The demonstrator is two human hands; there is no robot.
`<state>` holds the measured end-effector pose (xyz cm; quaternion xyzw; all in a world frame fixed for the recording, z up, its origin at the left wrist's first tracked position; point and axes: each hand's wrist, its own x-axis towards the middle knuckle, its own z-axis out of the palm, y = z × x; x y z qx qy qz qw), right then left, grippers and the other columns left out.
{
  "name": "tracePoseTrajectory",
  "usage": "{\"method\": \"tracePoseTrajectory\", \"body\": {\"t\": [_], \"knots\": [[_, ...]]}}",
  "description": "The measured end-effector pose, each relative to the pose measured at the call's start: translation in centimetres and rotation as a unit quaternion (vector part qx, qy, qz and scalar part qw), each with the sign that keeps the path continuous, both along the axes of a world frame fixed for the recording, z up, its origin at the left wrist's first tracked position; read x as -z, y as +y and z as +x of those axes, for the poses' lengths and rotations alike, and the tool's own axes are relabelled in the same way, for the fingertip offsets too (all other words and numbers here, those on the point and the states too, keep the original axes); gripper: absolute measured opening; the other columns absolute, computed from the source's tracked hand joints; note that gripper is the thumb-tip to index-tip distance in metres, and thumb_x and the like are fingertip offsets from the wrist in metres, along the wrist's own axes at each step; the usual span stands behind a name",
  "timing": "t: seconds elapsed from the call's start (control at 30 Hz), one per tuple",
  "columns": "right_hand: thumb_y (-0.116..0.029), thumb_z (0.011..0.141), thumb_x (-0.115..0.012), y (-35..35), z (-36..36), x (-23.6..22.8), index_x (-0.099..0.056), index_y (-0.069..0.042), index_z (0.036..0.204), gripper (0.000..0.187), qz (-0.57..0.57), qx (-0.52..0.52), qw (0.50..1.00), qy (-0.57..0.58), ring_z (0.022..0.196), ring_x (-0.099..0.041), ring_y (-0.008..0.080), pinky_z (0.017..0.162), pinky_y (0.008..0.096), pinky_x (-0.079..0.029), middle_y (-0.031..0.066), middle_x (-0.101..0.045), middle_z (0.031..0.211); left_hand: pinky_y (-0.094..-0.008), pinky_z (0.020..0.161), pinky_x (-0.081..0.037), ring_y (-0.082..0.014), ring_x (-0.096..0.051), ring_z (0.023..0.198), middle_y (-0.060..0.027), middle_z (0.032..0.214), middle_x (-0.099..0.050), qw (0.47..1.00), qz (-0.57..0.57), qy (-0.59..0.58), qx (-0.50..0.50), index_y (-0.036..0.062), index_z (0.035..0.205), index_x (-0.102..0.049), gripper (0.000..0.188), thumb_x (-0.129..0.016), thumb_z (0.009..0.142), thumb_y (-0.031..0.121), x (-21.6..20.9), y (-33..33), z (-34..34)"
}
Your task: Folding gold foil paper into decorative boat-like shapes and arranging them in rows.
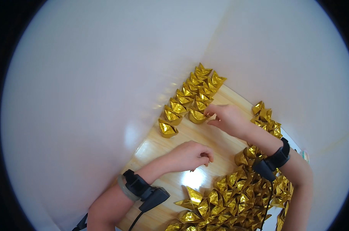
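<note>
Shiny gold foil paper ingots, folded with pointed ends, stand in two rows along the left edge of a wooden tabletop (224, 142). My right hand (230, 120) is at the near end of the inner row. Its fingertips touch or nearly touch the right tip of the nearest paper ingot (197, 116) there, with the thumb apart from the fingers. Another paper ingot (168, 129) ends the outer row. My left hand (191, 155) hovers over the bare wood, its fingers curled in and nothing visible in them.
A large heap of gold paper ingots (230, 198) covers the near right of the table, and more run up its right edge. White walls (105, 77) meet behind the far corner. Both forearms wear black strapped devices (143, 188) with trailing cables.
</note>
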<state>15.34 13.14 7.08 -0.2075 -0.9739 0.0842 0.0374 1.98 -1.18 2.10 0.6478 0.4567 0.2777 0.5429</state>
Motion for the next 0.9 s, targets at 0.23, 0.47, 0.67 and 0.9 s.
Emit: {"method": "tracePoseTrajectory", "body": {"t": [0.23, 0.47, 0.67, 0.9], "knots": [[0.001, 0.074, -0.060, 0.4, 7.2, -6.8, -0.062, -0.006, 0.089, 0.017, -0.108, -0.065, 0.990, -0.067, 0.087, -0.061, 0.0258, 0.073, 0.0354, -0.050, 0.0097, -0.062, 0.097, -0.0237, 0.051, -0.046, -0.0088, -0.054, 0.055, -0.0035, 0.080, -0.064, 1.000, -0.012, 0.004, -0.002, 0.0039, 0.095, -0.062, 0.016, -0.052, 0.086, 0.012, -0.4, 0.0, 0.0], [0.008, 0.069, -0.057, -2.5, 11.0, -4.5, -0.062, -0.007, 0.089, 0.026, -0.156, -0.116, 0.975, -0.107, 0.093, -0.058, 0.0267, 0.076, 0.0361, -0.049, 0.0097, -0.058, 0.106, -0.0261, 0.050, -0.047, -0.0117, -0.057, 0.051, -0.0059, 0.076, -0.065, 1.000, -0.009, -0.018, -0.010, 0.0016, 0.092, -0.062, 0.017, -0.052, 0.082, 0.010, -0.1, 0.1, 0.1], [0.003, 0.072, -0.062, -1.5, 10.3, -4.1, -0.063, -0.005, 0.091, 0.021, -0.146, -0.087, 0.982, -0.077, 0.083, -0.061, 0.0261, 0.071, 0.0348, -0.050, 0.0088, -0.063, 0.090, -0.0264, 0.050, -0.047, -0.0115, -0.057, 0.051, -0.0057, 0.077, -0.065, 0.999, -0.020, -0.030, -0.015, 0.0018, 0.093, -0.062, 0.017, -0.052, 0.083, 0.011, -0.2, -0.2, 0.0], [-0.007, 0.078, -0.065, -2.3, 5.3, -3.7, -0.064, -0.006, 0.092, 0.013, -0.093, -0.030, 0.990, 0.101, 0.066, -0.062, 0.0230, 0.060, 0.0328, -0.050, 0.0076, -0.064, 0.074, -0.0273, 0.061, -0.049, -0.0137, -0.062, 0.064, -0.0057, 0.077, -0.068, 0.999, 0.036, 0.025, 0.020, 0.0050, 0.091, -0.067, 0.018, -0.056, 0.080, 0.014, 0.1, -0.1, -0.1]]}}
